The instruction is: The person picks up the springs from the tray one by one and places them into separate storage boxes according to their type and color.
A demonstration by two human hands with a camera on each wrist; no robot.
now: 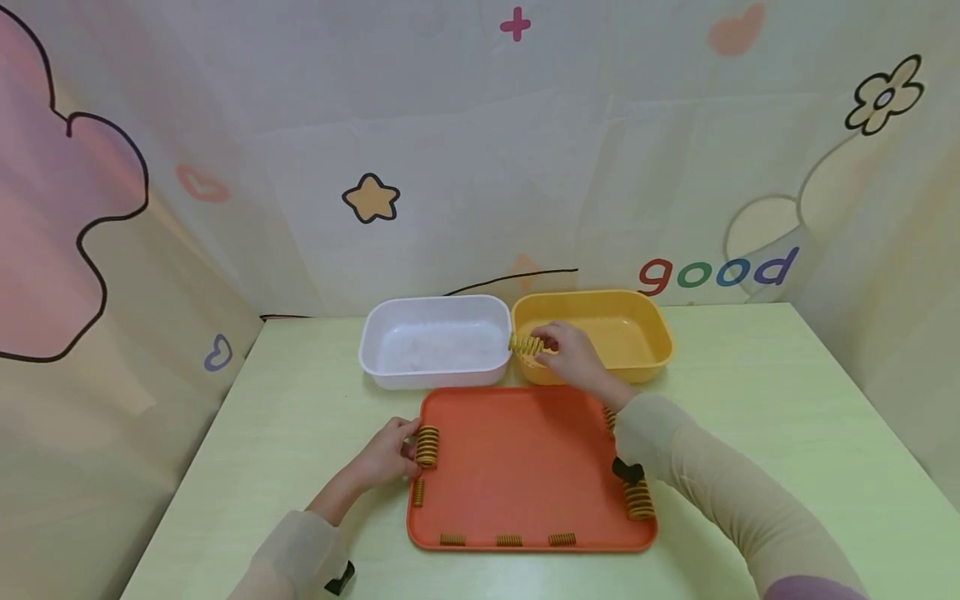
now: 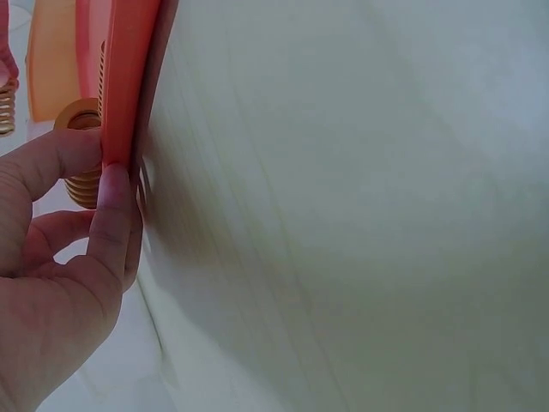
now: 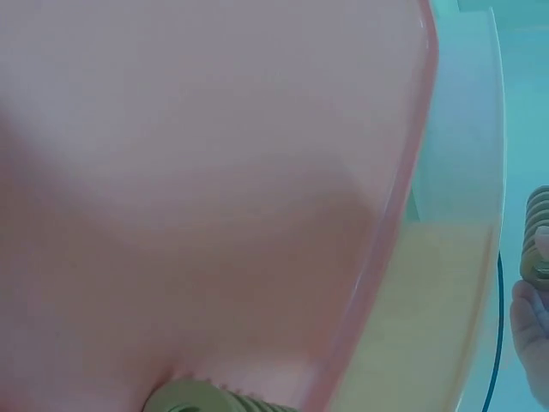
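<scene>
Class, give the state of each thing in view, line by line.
White rectangular bin: upright, open.
Yellow rectangular bin: upright, open.
Orange rectangular tray: loaded, rim pinched by left hand.
Yellow coil spring: raised, pinched by right hand.
Gold coil springs on tray: lying sideways.

Curtained tabletop booth — cartoon-printed cloth (image 1: 480, 167) on three sides, "good" lettering (image 1: 722, 272), pale green table (image 1: 765, 392)

- From far away, I see a pale green table (image 1: 750, 392).
- At the back of it, I see a white tub (image 1: 435, 379).
- Just beside that, to the right, sits a yellow tub (image 1: 641, 337).
- In front of both, I see a flat orange tray (image 1: 517, 467).
</scene>
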